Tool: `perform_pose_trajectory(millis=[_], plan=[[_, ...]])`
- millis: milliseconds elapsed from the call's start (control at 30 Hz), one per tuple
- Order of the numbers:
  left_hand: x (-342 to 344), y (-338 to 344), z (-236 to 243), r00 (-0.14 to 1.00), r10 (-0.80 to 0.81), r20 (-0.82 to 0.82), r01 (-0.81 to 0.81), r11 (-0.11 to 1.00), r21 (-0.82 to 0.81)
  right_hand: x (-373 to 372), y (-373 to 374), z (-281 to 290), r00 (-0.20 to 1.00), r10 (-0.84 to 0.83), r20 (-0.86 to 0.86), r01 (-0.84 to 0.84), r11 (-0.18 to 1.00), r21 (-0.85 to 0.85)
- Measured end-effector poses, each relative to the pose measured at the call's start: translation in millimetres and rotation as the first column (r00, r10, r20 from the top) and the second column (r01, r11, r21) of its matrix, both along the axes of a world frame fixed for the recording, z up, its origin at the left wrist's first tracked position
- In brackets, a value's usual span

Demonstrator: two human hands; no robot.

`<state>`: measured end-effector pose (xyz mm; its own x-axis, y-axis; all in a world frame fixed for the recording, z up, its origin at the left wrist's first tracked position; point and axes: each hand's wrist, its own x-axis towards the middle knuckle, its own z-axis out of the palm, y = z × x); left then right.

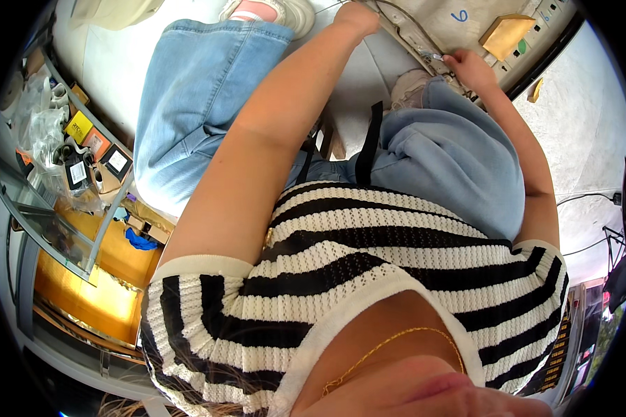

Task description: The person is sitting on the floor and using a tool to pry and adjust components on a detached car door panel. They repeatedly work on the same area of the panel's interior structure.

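Note:
A large beige panel (424,24) with a blue handwritten mark lies at the upper right, in front of my knees. Along its near edge runs a dark cable (414,26). My left hand (358,19) is curled beside that edge, close to the cable's far end; its fingertips are hidden. At the same edge, further right, my right hand (470,71) pinches with thumb and forefinger at a small pale piece (436,57) by the cable. A tan pad (508,37) sits on the panel just beyond my right hand, and a green spot (522,47) shows beside it.
My jeans-covered legs (209,104) are spread on either side of the work. White floor tiles (368,62) lie between them. To the left stands a glass-sided rack (108,167) with boxes and plastic bags. A small tan scrap (535,90) lies right of the panel; a black plug and cord (615,199) are further right.

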<state>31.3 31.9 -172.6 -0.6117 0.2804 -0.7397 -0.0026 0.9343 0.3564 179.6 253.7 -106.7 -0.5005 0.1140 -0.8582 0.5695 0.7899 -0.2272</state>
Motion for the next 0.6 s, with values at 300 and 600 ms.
perform_pose_trajectory(millis=[300,600], plan=[[-1.4,-7.6,-21.6,0.98,-0.196,-0.042,0.198,0.98,0.038,-8.1,-8.7,20.4,0.975,0.181,-0.125,-0.164,0.977,0.139],[0.9,-10.4,-34.5,0.956,-0.291,-0.028,0.29,0.957,-0.024,-15.5,-4.6,18.3,0.96,0.235,-0.153,-0.21,0.964,0.164]])
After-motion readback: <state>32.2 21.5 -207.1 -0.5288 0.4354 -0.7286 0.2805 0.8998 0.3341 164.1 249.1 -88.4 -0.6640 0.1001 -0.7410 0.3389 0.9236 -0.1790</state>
